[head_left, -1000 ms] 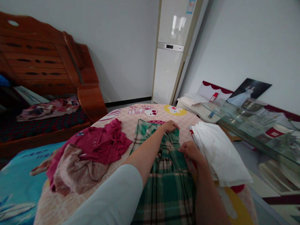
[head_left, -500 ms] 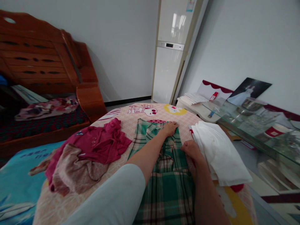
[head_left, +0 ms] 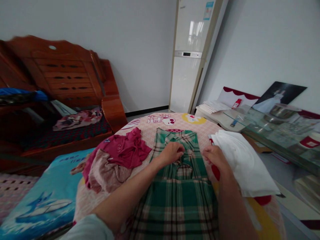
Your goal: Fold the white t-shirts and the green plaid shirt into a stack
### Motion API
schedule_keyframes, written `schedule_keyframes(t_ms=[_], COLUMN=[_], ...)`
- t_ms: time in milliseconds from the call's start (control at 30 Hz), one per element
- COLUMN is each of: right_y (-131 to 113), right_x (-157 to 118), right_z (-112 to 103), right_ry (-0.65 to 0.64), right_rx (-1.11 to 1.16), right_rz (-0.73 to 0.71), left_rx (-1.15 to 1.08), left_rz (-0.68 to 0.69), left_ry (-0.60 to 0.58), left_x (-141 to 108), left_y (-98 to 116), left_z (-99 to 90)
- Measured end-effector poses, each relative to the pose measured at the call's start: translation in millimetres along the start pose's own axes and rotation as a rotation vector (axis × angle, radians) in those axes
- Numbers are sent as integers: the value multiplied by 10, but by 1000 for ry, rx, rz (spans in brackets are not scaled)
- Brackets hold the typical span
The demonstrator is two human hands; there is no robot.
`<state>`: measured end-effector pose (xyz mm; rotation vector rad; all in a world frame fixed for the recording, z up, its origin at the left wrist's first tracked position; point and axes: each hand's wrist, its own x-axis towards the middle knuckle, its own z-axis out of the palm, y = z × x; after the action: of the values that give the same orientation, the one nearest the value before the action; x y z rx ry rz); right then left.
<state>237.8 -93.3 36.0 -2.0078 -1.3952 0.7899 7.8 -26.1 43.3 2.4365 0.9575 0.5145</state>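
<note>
A green plaid shirt (head_left: 178,203) lies lengthwise in front of me, its sides and sleeves folded inward and its far end at the middle of the table. My left hand (head_left: 173,152) is over its upper part, fingers curled together, with no cloth visibly gripped. Just off the shirt's right edge is my right hand (head_left: 214,156), thumb and fingers drawn together, between the shirt and a folded white garment (head_left: 246,163). Nothing shows in its fingers. To the left are a crumpled magenta top (head_left: 125,150) and a dusty-pink garment (head_left: 107,170).
The round table has a pink patterned cloth (head_left: 197,119). A wooden sofa (head_left: 67,78) stands at the left, with a blue printed mat (head_left: 47,200) beside the table. On the right are a glass shelf (head_left: 270,136) with glassware and a framed photo (head_left: 277,95). A white air conditioner (head_left: 186,76) fills the corner.
My left hand has drawn back from the shirt's far end toward its middle, and its fingers have curled. My right hand has come off the shirt's right edge. The view has shifted left.
</note>
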Motion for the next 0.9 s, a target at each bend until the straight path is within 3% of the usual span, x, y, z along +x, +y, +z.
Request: schedule_keyframes(t_ms=[133, 267, 400, 533, 700, 900], right_y=[-254, -255, -62, 35, 2, -93], right_x=[-152, -105, 37, 80, 56, 25], right_z=[-16, 243, 454, 440, 415, 465], right_ry=[-253, -428, -422, -458, -480, -388], right_rx=[314, 291, 165, 153, 34, -148], right_rz=[-137, -125, -6, -36, -63, -48], left_rx=[0, 43, 69, 59, 80, 102], left_rz=[63, 106, 151, 180, 158, 95], left_ry=[-46, -16, -14, 36, 107, 14], left_x=[-315, -311, -265, -271, -267, -244], left_y=[95, 37, -45, -58, -87, -120], left_z=[258, 482, 564, 523, 455, 454])
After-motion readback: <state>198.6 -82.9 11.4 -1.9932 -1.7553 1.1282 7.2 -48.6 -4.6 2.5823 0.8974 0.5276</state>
